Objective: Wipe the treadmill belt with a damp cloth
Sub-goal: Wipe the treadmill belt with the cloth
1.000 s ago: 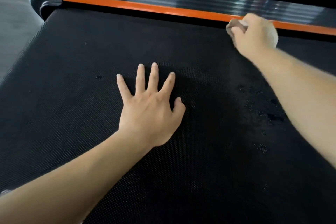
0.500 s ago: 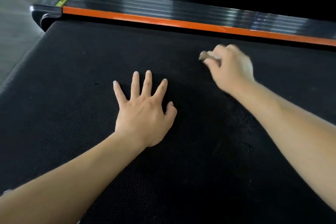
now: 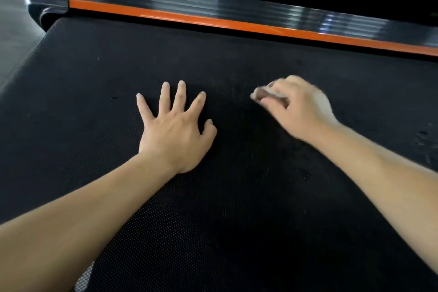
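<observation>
Head view. Risk: the cloth [image 3: 263, 95] wad is small, so strokes may skip strips, and the patch under the left hand [image 3: 175, 128] may go unwiped. Right hand [image 3: 299, 110] grips the cloth, blurred, on the treadmill belt [image 3: 113, 59], well short of the orange side rail [image 3: 213, 22]. Left hand lies flat and splayed, equally far from the rail.

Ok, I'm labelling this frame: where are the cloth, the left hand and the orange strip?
cloth [image 3: 263, 94]: head view, exposed end.
left hand [image 3: 175, 130]: head view, back of hand.
orange strip [image 3: 213, 21]: head view, middle stretch.
</observation>
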Demonstrator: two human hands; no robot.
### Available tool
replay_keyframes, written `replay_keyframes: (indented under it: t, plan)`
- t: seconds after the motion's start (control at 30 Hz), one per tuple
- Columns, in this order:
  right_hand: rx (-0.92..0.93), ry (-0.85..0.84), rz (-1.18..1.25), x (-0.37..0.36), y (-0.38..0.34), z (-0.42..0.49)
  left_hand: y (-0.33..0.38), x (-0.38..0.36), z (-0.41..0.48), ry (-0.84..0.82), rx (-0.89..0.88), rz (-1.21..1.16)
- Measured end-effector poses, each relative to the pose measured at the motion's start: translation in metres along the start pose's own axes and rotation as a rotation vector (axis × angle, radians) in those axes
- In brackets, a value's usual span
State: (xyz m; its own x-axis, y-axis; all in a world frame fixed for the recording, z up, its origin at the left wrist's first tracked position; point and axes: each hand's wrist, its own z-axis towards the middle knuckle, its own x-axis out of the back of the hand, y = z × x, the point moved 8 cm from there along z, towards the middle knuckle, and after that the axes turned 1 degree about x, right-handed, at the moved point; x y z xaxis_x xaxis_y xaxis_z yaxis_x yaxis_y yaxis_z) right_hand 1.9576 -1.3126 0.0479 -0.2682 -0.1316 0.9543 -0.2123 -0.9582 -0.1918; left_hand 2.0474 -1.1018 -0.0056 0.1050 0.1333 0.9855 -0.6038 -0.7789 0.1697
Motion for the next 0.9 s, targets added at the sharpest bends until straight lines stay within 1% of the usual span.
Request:
replay_keyframes:
  t: [0.03, 0.07, 0.1, 0.13, 0.17, 0.2, 0.27, 0.3, 0.33, 0.37, 0.4, 0.47, 0.5, 0.53, 0.57, 0.63, 0.7, 0.73, 0.77, 0.87, 0.9]
  plan:
    - [-0.056, 0.042, -0.061, 0.007, 0.018, 0.007, 0.000, 0.000, 0.000, 0.001, 0.001, 0.002]
    - [-0.167, 0.078, -0.084, 0.016, 0.039, 0.013, 0.001, 0.000, 0.000, 0.001, 0.001, 0.003]
    - [-0.286, 0.105, -0.069, 0.022, 0.057, 0.017, 0.000, 0.000, 0.000, -0.001, 0.003, 0.002]
    - [-0.347, 0.131, -0.051, 0.024, 0.062, 0.017, 0.000, -0.001, 0.001, -0.002, 0.007, 0.001]
    - [-0.342, 0.148, -0.047, 0.022, 0.056, 0.011, 0.000, -0.001, 0.000, -0.004, 0.011, 0.001]
    - [-0.298, 0.138, -0.045, 0.017, 0.040, 0.002, 0.001, 0.000, 0.000, -0.004, 0.011, 0.002]
    - [-0.157, 0.052, 0.037, 0.005, 0.001, -0.024, 0.002, 0.001, -0.001, 0.000, 0.012, 0.006]
    - [-0.094, 0.001, 0.088, 0.002, -0.012, -0.037, 0.002, 0.002, -0.001, 0.000, 0.010, 0.005]
    - [-0.058, -0.021, 0.083, 0.002, -0.013, -0.044, 0.002, 0.002, -0.001, -0.002, 0.010, 0.001]
    - [-0.062, -0.005, 0.047, 0.007, -0.005, -0.043, 0.002, 0.003, -0.002, -0.005, 0.010, -0.006]
    - [-0.108, 0.033, 0.009, 0.013, 0.012, -0.038, 0.002, 0.003, -0.002, -0.009, 0.011, -0.011]
    - [-0.302, 0.118, -0.005, 0.025, 0.048, -0.029, 0.002, 0.003, -0.002, -0.015, 0.009, -0.014]
    - [-0.368, 0.147, -0.001, 0.027, 0.056, -0.029, 0.002, 0.003, -0.002, -0.014, 0.009, -0.012]
    - [-0.373, 0.155, 0.004, 0.024, 0.051, -0.034, 0.002, 0.003, -0.003, -0.010, 0.009, -0.012]
    - [-0.339, 0.141, 0.018, 0.019, 0.037, -0.042, 0.002, 0.003, -0.003, -0.006, 0.006, -0.013]
    - [-0.211, 0.064, 0.091, 0.008, -0.001, -0.066, 0.003, 0.004, -0.003, -0.005, 0.000, -0.017]
    - [-0.116, 0.011, 0.120, 0.007, -0.013, -0.082, 0.002, 0.005, -0.003, -0.016, 0.003, -0.021]
    - [-0.117, 0.020, 0.091, 0.012, -0.007, -0.081, 0.002, 0.005, -0.003, -0.021, 0.005, -0.025]
    - [-0.158, 0.042, 0.051, 0.017, 0.006, -0.076, 0.002, 0.006, -0.004, -0.022, 0.004, -0.029]
    - [-0.384, 0.128, 0.022, 0.028, 0.040, -0.070, 0.009, 0.010, -0.009, -0.014, -0.013, -0.029]
    - [-0.387, 0.148, 0.022, 0.028, 0.034, -0.074, 0.014, 0.012, -0.014, -0.004, -0.029, -0.025]
